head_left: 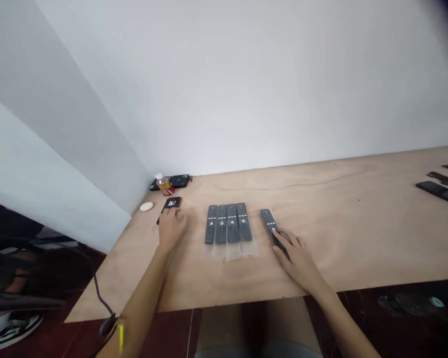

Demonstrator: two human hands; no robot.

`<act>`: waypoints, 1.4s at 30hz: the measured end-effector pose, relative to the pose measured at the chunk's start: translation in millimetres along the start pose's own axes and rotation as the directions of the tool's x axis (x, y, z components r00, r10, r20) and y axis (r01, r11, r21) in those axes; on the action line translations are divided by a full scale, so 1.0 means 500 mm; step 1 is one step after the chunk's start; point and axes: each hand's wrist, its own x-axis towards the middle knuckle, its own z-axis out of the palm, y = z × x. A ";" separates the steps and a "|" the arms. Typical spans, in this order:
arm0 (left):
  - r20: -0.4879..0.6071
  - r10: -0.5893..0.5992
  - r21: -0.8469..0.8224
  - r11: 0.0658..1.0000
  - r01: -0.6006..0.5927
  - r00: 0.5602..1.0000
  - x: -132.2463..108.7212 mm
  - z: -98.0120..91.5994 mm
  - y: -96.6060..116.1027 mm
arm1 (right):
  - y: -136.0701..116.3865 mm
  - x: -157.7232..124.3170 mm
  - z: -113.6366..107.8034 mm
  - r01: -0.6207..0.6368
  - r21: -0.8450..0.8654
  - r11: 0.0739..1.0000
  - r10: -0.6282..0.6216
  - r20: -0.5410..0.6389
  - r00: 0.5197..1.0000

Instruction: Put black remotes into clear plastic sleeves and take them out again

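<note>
On the left, my left hand (170,226) rests over the lower end of a dark phone (174,201), its fingers loosely bent and the thumb apart. The phone's lit screen shows a clock. My right hand (294,256) lies around the lower half of a dark remote control (268,219), with thumb and fingers on either side of it. That remote is flat on the table, tilted slightly. Between my hands, several more dark remotes (221,223) lie side by side in a row, with clear plastic sleeves (241,250) sticking out at their near ends.
A bottle (164,185) with a white cap and black boxes (179,180) stand at the back left corner by the wall. Near them is a round white disc (147,206). Dark flat items (440,191) lie far right. A cable (99,293) hangs at left; another person's shoe (17,330) shows below.
</note>
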 end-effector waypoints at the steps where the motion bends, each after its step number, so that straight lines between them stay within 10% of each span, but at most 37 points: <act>1: 0.024 0.032 -0.034 0.999 -0.031 0.999 -0.036 0.002 0.006 | -0.001 0.005 0.002 -0.001 -0.009 1.000 0.001 0.003 1.000; 10: 0.084 0.185 -0.254 0.954 -0.159 0.979 -0.238 0.005 0.043 | -0.013 0.044 0.015 -0.028 -0.130 0.991 0.034 0.046 0.998; 19: 0.126 0.245 -0.417 0.892 -0.173 0.961 -0.245 -0.003 0.063 | -0.032 0.050 0.014 -0.022 -0.132 0.991 0.028 0.042 0.999; 30: 0.240 0.124 -0.409 0.912 -0.016 0.963 -0.134 0.024 0.100 | -0.107 0.015 0.014 0.106 0.031 0.994 -0.101 -0.151 0.983; 37: 0.183 -0.020 -0.392 0.915 0.092 0.983 -0.309 -0.039 0.074 | -0.266 -0.081 0.050 0.121 0.218 0.968 -0.144 0.091 0.985; 42: 0.167 -0.084 -0.520 0.839 0.160 0.982 -0.467 -0.051 0.127 | -0.278 -0.085 0.073 0.034 0.246 0.969 -0.069 0.133 0.989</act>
